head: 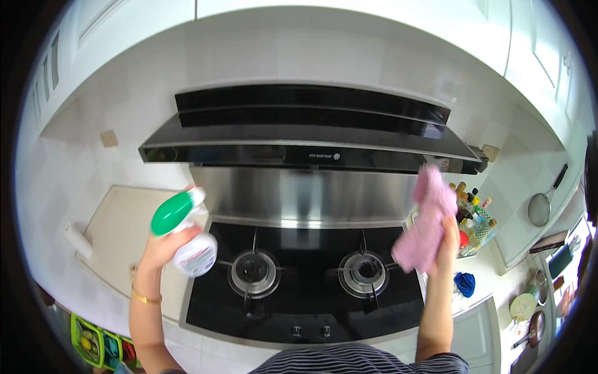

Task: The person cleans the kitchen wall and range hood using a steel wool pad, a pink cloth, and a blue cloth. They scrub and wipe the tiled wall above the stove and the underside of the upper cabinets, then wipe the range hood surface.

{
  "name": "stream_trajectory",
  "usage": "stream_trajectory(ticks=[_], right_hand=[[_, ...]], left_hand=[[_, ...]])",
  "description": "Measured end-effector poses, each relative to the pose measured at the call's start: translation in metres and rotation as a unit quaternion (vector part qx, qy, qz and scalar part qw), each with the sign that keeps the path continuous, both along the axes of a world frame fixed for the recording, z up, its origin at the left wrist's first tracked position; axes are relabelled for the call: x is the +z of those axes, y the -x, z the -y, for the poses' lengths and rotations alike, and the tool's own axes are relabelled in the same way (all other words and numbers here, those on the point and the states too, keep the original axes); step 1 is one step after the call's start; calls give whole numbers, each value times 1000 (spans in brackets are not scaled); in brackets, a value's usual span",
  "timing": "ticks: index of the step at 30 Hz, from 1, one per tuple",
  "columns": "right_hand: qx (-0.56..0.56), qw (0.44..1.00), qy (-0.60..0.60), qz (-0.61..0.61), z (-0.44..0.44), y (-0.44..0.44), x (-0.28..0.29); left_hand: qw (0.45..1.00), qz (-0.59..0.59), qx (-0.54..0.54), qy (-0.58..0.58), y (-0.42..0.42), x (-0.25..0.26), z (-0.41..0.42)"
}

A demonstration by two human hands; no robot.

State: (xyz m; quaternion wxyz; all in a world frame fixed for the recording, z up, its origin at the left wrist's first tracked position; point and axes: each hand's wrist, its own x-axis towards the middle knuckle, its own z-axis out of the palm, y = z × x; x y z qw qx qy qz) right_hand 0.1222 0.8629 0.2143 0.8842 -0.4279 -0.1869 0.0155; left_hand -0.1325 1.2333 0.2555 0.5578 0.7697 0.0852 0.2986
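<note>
My left hand (pixel 161 245) grips a white spray bottle (pixel 196 255) with a green trigger head, raised over the left side of the black two-burner gas hob (pixel 308 262). A pink cloth (pixel 427 224) is held in my right hand (pixel 446 245), above the hob's right edge; it looks slightly blurred. Beyond the hob stands a steel backsplash panel (pixel 303 194), and over it hangs a black range hood (pixel 308 135). Both burners carry pan supports, with no pan on them.
Bottles of condiments (pixel 474 219) crowd the right counter, near a blue cloth (pixel 465 284). A strainer (pixel 539 209) hangs on the right wall. On the left counter lies a white roll (pixel 78 239); a green basket (pixel 88 336) stands at lower left. White cabinets (pixel 350 11) span the top.
</note>
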Motion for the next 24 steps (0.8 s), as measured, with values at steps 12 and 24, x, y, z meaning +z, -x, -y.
stream_trajectory(ticks=[12, 24], right_hand=[[357, 914, -42, -187, -157, 32, -22], [416, 889, -20, -192, -181, 38, -35]], left_hand=[[971, -194, -111, -89, -92, 5, 61], [967, -223, -117, -42, -87, -11, 52]])
